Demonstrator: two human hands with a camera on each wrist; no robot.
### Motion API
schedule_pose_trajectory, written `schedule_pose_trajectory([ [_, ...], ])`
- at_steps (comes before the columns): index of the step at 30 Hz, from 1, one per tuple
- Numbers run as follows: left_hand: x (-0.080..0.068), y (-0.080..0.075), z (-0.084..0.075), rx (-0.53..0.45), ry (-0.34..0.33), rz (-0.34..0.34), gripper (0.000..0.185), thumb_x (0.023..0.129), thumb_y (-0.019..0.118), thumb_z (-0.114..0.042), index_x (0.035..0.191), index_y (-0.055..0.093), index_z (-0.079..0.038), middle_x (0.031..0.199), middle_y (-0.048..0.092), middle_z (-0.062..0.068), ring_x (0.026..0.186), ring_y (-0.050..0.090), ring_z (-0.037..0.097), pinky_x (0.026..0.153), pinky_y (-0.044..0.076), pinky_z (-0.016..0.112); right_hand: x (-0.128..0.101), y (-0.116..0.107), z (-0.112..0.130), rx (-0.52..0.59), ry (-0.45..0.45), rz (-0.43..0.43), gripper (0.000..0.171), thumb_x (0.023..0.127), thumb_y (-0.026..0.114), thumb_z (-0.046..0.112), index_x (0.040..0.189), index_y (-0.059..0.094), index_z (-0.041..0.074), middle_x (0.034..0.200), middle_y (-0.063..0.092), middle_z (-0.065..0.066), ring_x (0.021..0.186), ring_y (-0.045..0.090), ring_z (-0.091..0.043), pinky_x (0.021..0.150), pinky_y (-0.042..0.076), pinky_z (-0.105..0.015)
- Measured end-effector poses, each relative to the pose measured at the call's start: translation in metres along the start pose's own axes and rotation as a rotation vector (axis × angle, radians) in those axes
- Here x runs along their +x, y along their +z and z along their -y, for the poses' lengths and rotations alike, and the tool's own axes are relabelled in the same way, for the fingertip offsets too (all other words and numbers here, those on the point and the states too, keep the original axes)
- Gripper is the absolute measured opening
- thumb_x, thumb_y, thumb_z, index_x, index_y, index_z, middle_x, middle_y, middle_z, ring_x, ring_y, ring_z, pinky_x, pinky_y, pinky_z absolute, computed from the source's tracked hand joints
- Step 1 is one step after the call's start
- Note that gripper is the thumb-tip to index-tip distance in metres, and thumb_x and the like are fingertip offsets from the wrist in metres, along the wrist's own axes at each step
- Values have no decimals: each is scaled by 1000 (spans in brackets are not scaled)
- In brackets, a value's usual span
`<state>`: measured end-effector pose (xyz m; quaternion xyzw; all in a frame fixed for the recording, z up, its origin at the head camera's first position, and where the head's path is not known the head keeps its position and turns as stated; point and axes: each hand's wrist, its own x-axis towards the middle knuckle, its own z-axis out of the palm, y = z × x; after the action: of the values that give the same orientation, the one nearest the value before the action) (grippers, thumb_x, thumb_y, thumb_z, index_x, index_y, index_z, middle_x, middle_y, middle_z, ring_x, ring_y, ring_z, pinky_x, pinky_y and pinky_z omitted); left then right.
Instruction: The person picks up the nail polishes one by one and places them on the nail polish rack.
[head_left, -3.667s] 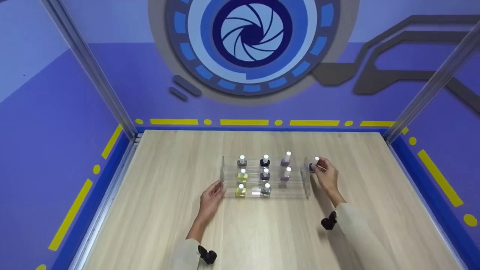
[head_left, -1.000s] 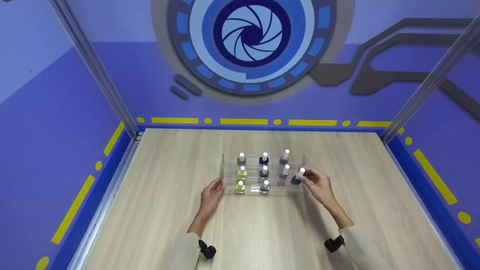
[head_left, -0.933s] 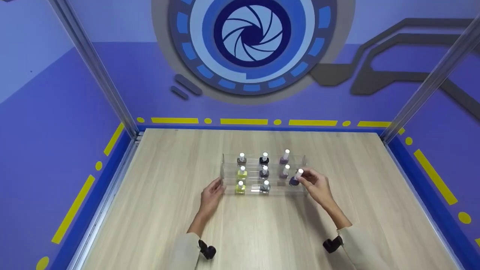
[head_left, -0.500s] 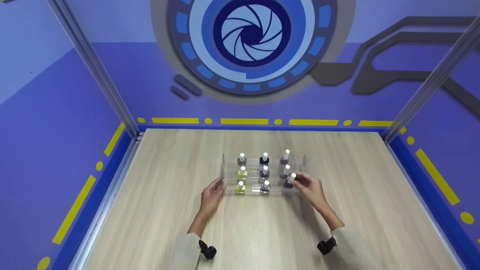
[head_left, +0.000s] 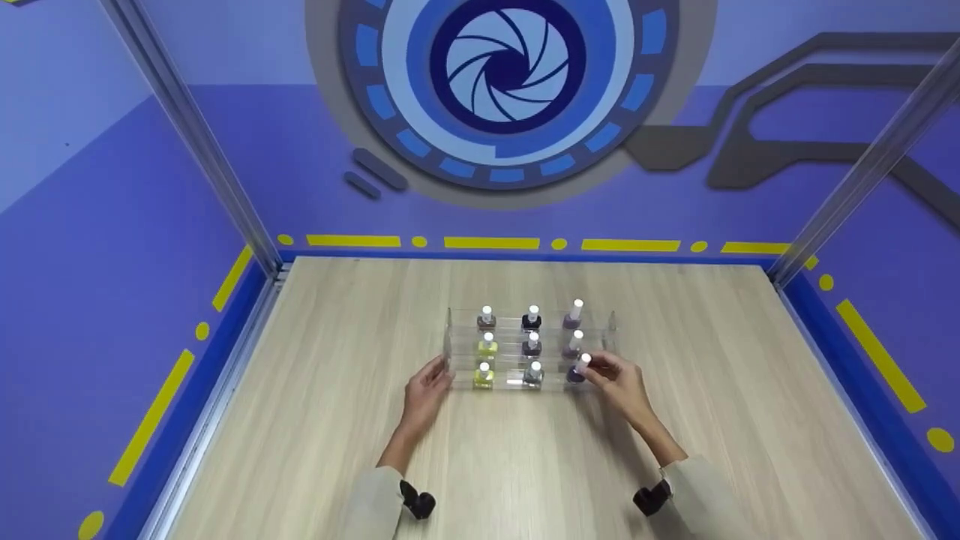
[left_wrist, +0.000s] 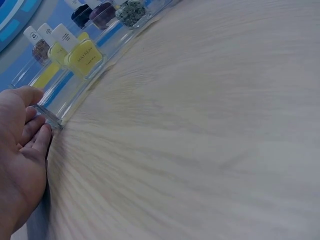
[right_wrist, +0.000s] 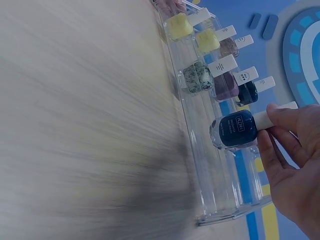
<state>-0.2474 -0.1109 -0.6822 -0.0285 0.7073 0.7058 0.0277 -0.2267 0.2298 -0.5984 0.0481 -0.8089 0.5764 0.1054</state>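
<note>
A clear acrylic nail polish rack (head_left: 555, 386) with stepped tiers stands on the table. My right hand (head_left: 621, 384) pinches the white cap of a dark blue nail polish bottle (right_wrist: 237, 129), which is at the front tier's right part. Whether its base touches the tier is hard to tell. My left hand (head_left: 425, 390) holds the rack's left end panel (left_wrist: 47, 116) between thumb and fingers. On the front tier stand a yellow bottle (right_wrist: 179, 26) and a speckled grey-green bottle (right_wrist: 197, 77). Behind are another yellow bottle (head_left: 487, 349), a dark purple bottle (head_left: 532, 349) and a mauve bottle (head_left: 572, 348).
The back tier bears a brownish glitter bottle (head_left: 486, 322), a black-looking bottle (head_left: 532, 322) and a mauve bottle (head_left: 573, 321). The wood-grain table (head_left: 495, 465) meets a blue patterned wall (head_left: 480, 221) at the back, with metal posts (head_left: 187, 127) at the corners.
From right of the rack, my right hand has brought the dark blue bottle leftward and toward me, then lowered it at the front tier. My left hand has stayed at the rack's left end.
</note>
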Motion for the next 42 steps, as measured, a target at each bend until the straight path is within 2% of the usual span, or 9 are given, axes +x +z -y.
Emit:
schedule_pose_trajectory([
  [4, 0, 1, 1, 6, 8, 1, 49, 104, 57, -13, 151, 47, -4, 154, 50, 21, 146, 46, 36, 111, 53, 37, 2, 3, -20, -8, 15, -12, 20, 84, 75, -12, 103, 73, -9, 100, 75, -26, 90, 75, -25, 79, 61, -19],
  [7, -1, 1, 2, 6, 19, 7, 49, 105, 57, -12, 151, 47, -3, 154, 50, 22, 146, 46, 37, 110, 53, 36, 1, 2, -26, 9, 18, -2, 20, 84, 77, -9, 104, 75, -6, 101, 75, -24, 90, 74, -19, 79, 60, -16],
  [15, -2, 2, 4, 21, 23, 13, 51, 105, 58, -17, 151, 46, -1, 155, 48, 22, 147, 43, 38, 113, 51, 38, -2, 1, -31, 31, 40, 7, 20, 85, 78, -5, 105, 75, -6, 104, 75, -25, 92, 74, -20, 81, 60, -15],
  [21, -1, 3, 4, 17, 43, 20, 50, 104, 58, -15, 150, 46, 0, 154, 49, 23, 146, 44, 39, 112, 51, 38, -4, 1, -32, 27, 65, 2, 20, 86, 77, -5, 106, 75, -6, 105, 75, -25, 95, 75, -25, 85, 61, -19],
  [28, 0, 5, 3, 17, -8, 22, 50, 105, 58, -19, 152, 47, -7, 155, 50, 18, 145, 48, 35, 106, 56, 33, -4, 0, -32, 9, 114, 21, 21, 87, 76, -3, 108, 75, -5, 108, 75, -23, 101, 74, -32, 83, 60, -17],
  [31, 2, 3, 2, 26, -9, 18, 49, 105, 58, -18, 152, 47, -7, 155, 50, 18, 145, 48, 35, 107, 55, 34, -3, 1, -31, 12, 93, 26, 23, 87, 77, -4, 109, 74, -5, 109, 74, -24, 103, 74, -38, 84, 62, -20],
  [36, 5, -1, 2, 6, 0, 17, 48, 105, 58, -16, 151, 48, -8, 155, 50, 18, 145, 48, 34, 110, 53, 36, -2, -2, -27, 17, 49, 25, 25, 87, 76, -5, 112, 74, -4, 111, 75, -23, 104, 73, -40, 86, 62, -22],
  [42, 10, 4, 1, -10, 8, -16, 48, 103, 59, -13, 149, 50, -5, 152, 53, 21, 143, 51, 35, 105, 56, 32, -10, -24, -3, -26, 12, -11, 25, 88, 72, -10, 113, 72, -10, 113, 73, -29, 106, 69, -49, 87, 61, -24],
])
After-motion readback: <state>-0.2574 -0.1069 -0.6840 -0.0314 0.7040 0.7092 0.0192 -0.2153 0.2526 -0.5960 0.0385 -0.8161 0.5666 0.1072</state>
